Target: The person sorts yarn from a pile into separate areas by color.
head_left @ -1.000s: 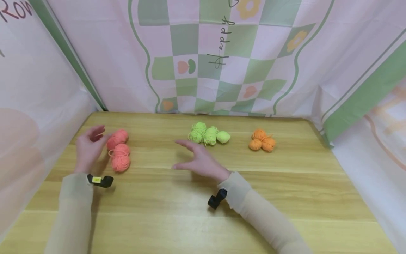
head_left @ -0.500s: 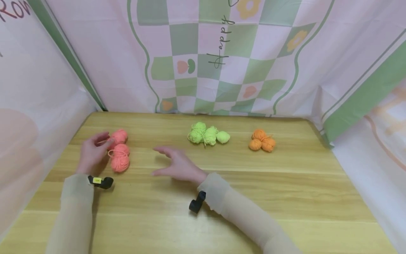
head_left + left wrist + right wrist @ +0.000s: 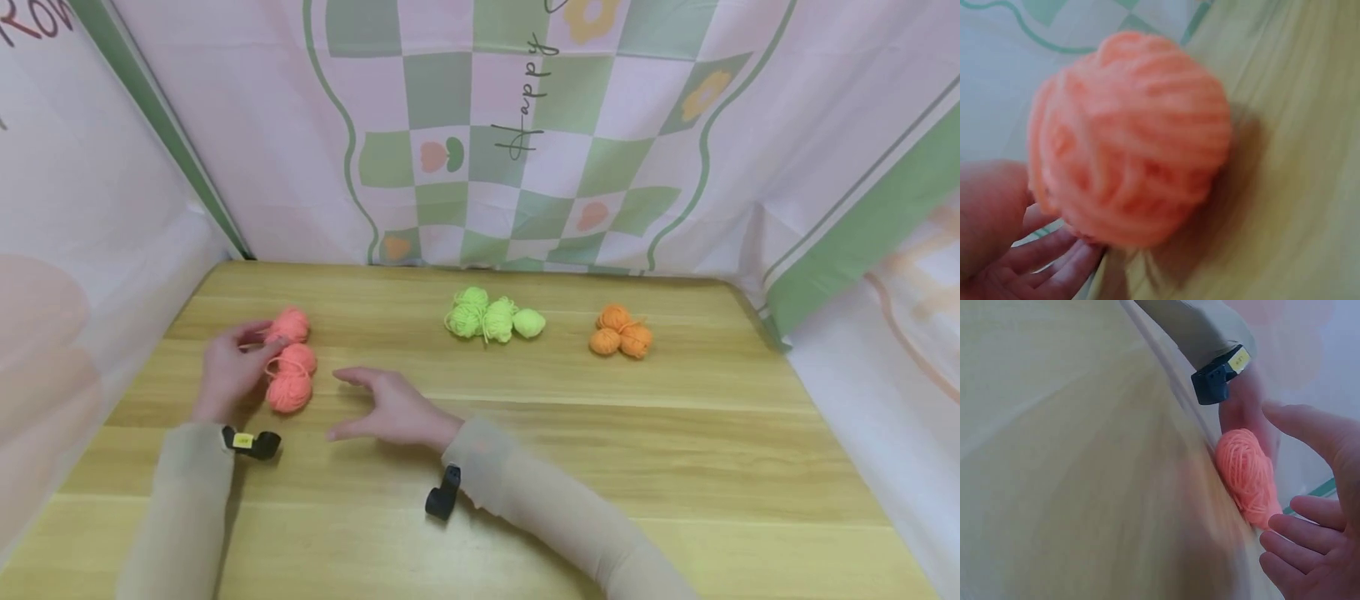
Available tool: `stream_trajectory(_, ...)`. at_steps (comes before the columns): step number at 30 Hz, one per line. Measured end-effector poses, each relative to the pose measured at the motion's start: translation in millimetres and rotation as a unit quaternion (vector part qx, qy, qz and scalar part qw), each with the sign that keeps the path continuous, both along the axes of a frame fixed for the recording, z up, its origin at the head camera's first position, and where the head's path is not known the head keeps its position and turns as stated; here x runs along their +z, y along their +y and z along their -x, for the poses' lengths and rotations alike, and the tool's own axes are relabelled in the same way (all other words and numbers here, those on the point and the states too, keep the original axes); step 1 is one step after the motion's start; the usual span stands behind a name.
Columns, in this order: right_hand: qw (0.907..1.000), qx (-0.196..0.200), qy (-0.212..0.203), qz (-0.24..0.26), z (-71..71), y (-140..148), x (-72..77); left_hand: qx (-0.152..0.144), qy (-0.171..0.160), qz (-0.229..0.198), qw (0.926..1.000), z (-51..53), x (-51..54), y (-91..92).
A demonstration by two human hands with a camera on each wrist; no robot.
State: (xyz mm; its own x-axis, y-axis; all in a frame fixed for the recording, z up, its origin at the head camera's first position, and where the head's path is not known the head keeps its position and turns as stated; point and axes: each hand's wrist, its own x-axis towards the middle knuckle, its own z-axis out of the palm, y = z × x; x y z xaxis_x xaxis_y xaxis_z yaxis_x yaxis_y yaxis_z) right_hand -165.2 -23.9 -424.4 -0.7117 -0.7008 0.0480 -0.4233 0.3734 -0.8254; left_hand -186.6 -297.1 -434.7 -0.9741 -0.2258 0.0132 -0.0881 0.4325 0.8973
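Three coral balls of yarn [image 3: 289,392] lie in a row at the table's left side. My left hand [image 3: 231,367] holds the far coral ball between thumb and fingers, from its left side. In the left wrist view, the near coral ball [image 3: 1135,144] hides part of that grip. To the right of the row, my right hand [image 3: 393,412] hovers with thumb and fingers spread apart and touches nothing. From the right wrist view, its fingers [image 3: 1307,537] appear relaxed, with the coral yarn [image 3: 1244,469] beyond them.
Light green balls of yarn [image 3: 495,318] sit at the table's back middle. Orange balls of yarn [image 3: 618,335] cluster farther right. A printed cloth [image 3: 517,200] hangs behind the wooden table [image 3: 675,467] and along its sides.
My left hand has come in to the right and taken hold of the far coral ball; the coral row has shifted slightly right. My right hand has moved left toward the row.
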Motion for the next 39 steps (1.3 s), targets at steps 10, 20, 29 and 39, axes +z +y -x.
stream_trajectory(10, 0.9998, -0.017, 0.006, -0.006, 5.3, -3.5, -2.7, -0.087, -0.027, 0.030, 0.9954, -2.2, 4.7, 9.5)
stream_trajectory(20, 0.9980, 0.008, 0.060, -0.014, 22.0, -19.1, -2.3, -0.096, 0.000, 0.059, 0.9937, 1.3, 9.8, -3.3)
stream_trajectory(29, 0.9947, 0.049, 0.090, -0.002, 30.9, -37.8, -4.7, -0.112, -0.023, 0.080, 0.9902, 4.1, 9.6, -7.4)
stream_trajectory(39, 0.9916, 0.034, 0.116, -0.046, 29.4, -43.3, -5.2, -0.106, -0.029, 0.092, 0.9897, 5.8, 6.0, -8.3)
